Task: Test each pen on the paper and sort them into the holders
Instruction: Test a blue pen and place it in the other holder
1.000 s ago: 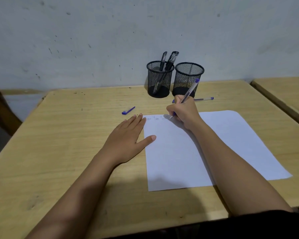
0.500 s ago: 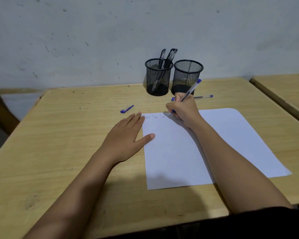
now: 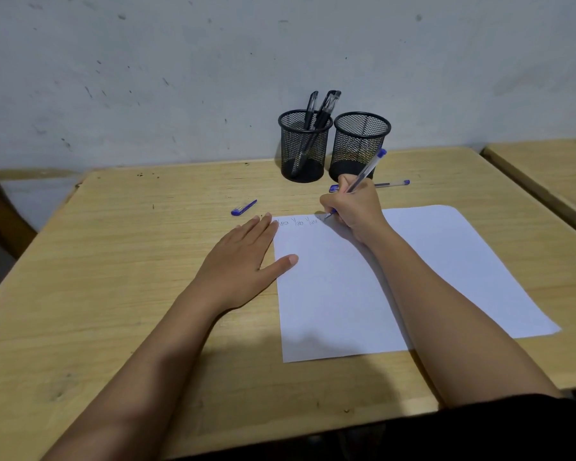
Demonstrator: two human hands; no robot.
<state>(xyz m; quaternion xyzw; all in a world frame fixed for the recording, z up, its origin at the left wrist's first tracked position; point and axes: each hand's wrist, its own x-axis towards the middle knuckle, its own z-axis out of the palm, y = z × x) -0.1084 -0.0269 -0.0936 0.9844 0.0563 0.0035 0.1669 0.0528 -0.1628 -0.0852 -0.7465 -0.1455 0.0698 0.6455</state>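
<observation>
My right hand (image 3: 353, 211) grips a clear blue pen (image 3: 368, 169) with its tip on the top edge of the white paper (image 3: 413, 277), beside short written words. My left hand (image 3: 243, 261) lies flat and open on the desk, its fingers and thumb touching the paper's left edge. A blue pen cap (image 3: 243, 207) lies loose on the desk to the left. Another blue pen (image 3: 389, 184) lies behind my right hand. Two black mesh holders stand at the back: the left holder (image 3: 303, 148) has three black pens, and the right holder (image 3: 361, 144) looks empty.
The wooden desk (image 3: 113, 294) ends at a grey wall behind the holders. A second desk (image 3: 552, 174) stands to the right across a narrow gap. A dark wooden piece (image 3: 0, 214) stands at the left.
My right hand has written a little further right along the paper's top line. The camera view has shifted slightly; my left hand stays put.
</observation>
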